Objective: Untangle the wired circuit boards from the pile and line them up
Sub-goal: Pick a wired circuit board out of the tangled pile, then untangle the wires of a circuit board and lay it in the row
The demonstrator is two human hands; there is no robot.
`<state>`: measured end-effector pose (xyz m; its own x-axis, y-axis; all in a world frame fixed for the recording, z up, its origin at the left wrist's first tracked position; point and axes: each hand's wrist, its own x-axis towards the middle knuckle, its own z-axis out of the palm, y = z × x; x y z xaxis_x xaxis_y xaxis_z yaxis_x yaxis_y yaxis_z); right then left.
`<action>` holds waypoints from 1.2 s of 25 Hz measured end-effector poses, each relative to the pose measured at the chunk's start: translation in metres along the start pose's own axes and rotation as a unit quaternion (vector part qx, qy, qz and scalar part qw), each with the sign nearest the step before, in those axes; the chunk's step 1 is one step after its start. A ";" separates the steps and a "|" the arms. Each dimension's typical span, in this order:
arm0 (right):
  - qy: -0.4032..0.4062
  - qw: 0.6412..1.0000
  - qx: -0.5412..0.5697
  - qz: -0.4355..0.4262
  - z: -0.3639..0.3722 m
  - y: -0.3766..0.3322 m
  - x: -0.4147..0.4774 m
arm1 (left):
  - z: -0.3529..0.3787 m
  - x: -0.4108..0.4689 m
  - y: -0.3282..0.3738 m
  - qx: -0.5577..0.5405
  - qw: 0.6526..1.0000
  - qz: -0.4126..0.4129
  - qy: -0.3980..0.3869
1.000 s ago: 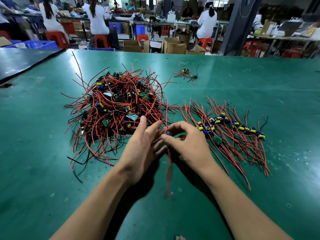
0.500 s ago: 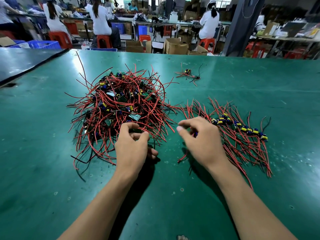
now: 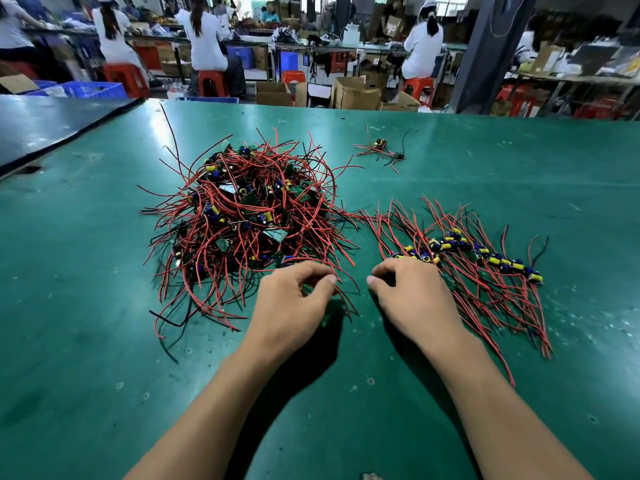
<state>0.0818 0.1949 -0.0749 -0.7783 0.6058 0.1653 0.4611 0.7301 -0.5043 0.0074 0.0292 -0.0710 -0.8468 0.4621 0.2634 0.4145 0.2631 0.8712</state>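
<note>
"Since you stand nearer than I do, tell me what's going on."

"Nearest us, over the dark green table mat (image 3: 104,341), the left hand (image 3: 294,306) has its fingers curled. Its thumb and forefinger pinch a few loose red wires (image 3: 346,299) at the near right edge of the tangled pile of small green circuit boards with red leads (image 3: 249,216). The right hand (image 3: 408,303) is curled too, fingertips down on the left end of the laid-out row of boards with blue and yellow capacitors (image 3: 478,258). Whether it grips anything I cannot tell."

"How would that stuff handle?"

"Light as anything, I'd judge. The wires look thin, bendy and springy, so they hook round one another, while the boards are small and stiff. I'd take a board by its edges and ease it out. Dragging on a lead could strain its solder joint, or bring half the heap along."

"Can you count them?"

"Two hands, one pile, one row. In the row I make out ten or so capacitor clusters, so perhaps that many boards, though I wouldn't swear to it. The pile holds far too many to count. The leads are mostly red, with a few black. Farther off, to the right of the pile's far side, one small stray bundle of wired boards (image 3: 381,148) lies well apart, with one or two boards in it. Beyond the table's far edge at least three workers in white (image 3: 204,39) sit with their backs to us."
</note>
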 end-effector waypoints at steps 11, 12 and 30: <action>-0.156 0.920 0.346 -0.092 0.000 -0.010 0.001 | -0.002 -0.009 0.024 -0.310 0.939 -0.055 -0.139; -0.142 0.917 0.357 -0.109 -0.001 -0.011 0.000 | -0.003 -0.008 0.024 -0.326 0.932 -0.072 -0.144; -0.155 0.790 0.592 0.036 -0.011 -0.018 0.004 | -0.019 0.001 0.016 -0.405 0.869 -0.191 -0.212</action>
<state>0.0751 0.1870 -0.0560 -0.9199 0.3916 -0.0224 -0.0708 -0.2218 -0.9725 0.0068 0.0177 -0.0494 -0.6011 0.7876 -0.1358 -0.3851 -0.1366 0.9127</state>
